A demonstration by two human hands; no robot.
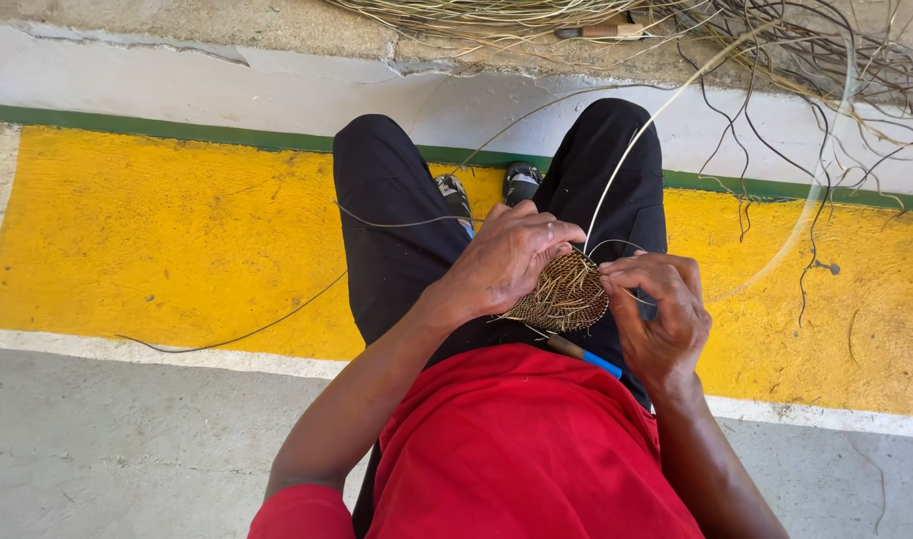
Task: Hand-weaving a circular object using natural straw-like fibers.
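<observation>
the person wears a bright red shirt (521, 449) with short sleeves (297, 514), leaving both forearms bare. black trousers (391, 230) cover both legs down to dark shoes (521, 182) with pale markings on top. no gloves, watch or rings show on either hand.

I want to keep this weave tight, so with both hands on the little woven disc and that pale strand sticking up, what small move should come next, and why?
Probably draw the pale strand snug through the right hand. It rises loose and long from the edge of the woven disc, while the left hand already grips the disc from above and can brace it. The blue-handled tool lies below, unheld.
</observation>
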